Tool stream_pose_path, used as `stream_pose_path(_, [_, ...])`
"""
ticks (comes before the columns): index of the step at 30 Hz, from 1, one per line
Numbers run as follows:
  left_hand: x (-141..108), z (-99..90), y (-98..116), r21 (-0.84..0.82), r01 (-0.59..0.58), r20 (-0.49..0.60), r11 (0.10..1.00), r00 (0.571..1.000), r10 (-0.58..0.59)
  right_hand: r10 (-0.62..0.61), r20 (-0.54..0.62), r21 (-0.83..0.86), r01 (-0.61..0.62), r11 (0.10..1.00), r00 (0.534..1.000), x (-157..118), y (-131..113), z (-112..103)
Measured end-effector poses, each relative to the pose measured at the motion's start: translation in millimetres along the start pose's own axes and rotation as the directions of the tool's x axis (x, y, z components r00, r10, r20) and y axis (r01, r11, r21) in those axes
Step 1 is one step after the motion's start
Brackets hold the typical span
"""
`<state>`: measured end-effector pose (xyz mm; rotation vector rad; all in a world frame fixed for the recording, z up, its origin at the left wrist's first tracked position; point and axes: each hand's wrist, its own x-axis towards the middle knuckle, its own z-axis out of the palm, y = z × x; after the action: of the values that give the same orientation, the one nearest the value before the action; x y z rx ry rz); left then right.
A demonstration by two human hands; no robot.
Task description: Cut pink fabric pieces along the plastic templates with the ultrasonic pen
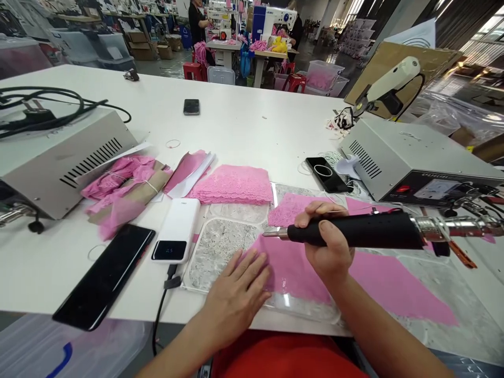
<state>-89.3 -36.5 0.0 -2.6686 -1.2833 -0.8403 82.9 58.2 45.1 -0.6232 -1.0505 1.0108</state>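
My right hand (329, 251) grips a black corded handpiece (374, 230) with a pointed metal tip. Its tip points left, over the upper left corner of a pink fabric piece (293, 270); whether it touches cannot be seen. My left hand (240, 291) lies flat, fingers stretched out, at the fabric's left edge. Beneath is a clear plastic sheet (212, 252) with rounded outlines, over a grey speckled surface. Behind it sits a stack of pink lace fabric (236, 184). Another pink piece (397, 289) extends to the right, partly behind my right forearm.
Grey power boxes stand at left (66, 163) and right (417, 157). A white power bank (177, 228), a large black phone (106, 275), a bundle of pink fabric (128, 184) and a smaller phone (326, 175) lie around the work. People and sewing machines (273, 21) are beyond the table.
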Motion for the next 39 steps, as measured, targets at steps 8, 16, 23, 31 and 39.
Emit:
stream_pose_path(8, [-2, 1.7, 0, 0.010, 0.001, -0.007, 1.000, 1.000, -0.001, -0.026, 0.034, -0.016, 0.027, 1.000, 0.999, -1, 2, 1])
stream_pose_path(16, [-1, -0.1, 1, -0.015, -0.004, -0.005, 1.000, 1.000, 0.004, 0.010, 0.028, -0.045, -0.009, 0.999, 1.000, -1, 2, 1])
stream_pose_path(23, [-19, -15.4, 4, -0.013, 0.023, -0.026, 1.000, 0.999, -0.023, 0.020, 0.050, -0.001, -0.020, 1.000, 0.999, -5, -4, 2])
stream_pose_path(31, [-46, -24.8, 3, 0.055, 0.107, -0.057, 0.993, 0.993, -0.104, 0.053, 0.084, -0.025, -0.051, 0.998, 0.995, -12, -4, 7])
stream_pose_path(39, [-49, -24.5, 3, 0.060, 0.122, -0.062, 0.991, 0.991, -0.118, 0.068, 0.107, -0.057, -0.062, 0.996, 0.992, -13, -5, 8])
